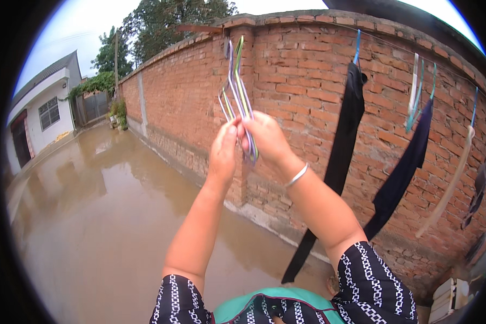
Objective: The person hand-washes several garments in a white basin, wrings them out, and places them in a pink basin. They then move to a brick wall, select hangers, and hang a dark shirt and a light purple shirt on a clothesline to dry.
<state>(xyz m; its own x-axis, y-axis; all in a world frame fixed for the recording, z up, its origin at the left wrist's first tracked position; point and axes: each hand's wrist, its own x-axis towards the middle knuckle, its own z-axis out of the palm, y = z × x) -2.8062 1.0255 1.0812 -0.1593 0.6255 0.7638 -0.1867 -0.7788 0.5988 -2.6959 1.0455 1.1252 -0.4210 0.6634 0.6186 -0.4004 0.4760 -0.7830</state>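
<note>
Left hand's grip: pinched together on the wire hangers
Right hand's grip: clamped around the same hangers, just beside the left
Hangers' place: between both hands, raised upright before the brick wall
Black garment: hung at right from a blue hook

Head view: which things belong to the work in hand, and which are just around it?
In hand:
- thin coloured hangers, bunched together
- right hand, gripping them
- left hand, fingers at their lower part

Apparently just around:
- black garment, hanging
- dark blue garment, hanging
- brick wall
- white container, lower right
</note>
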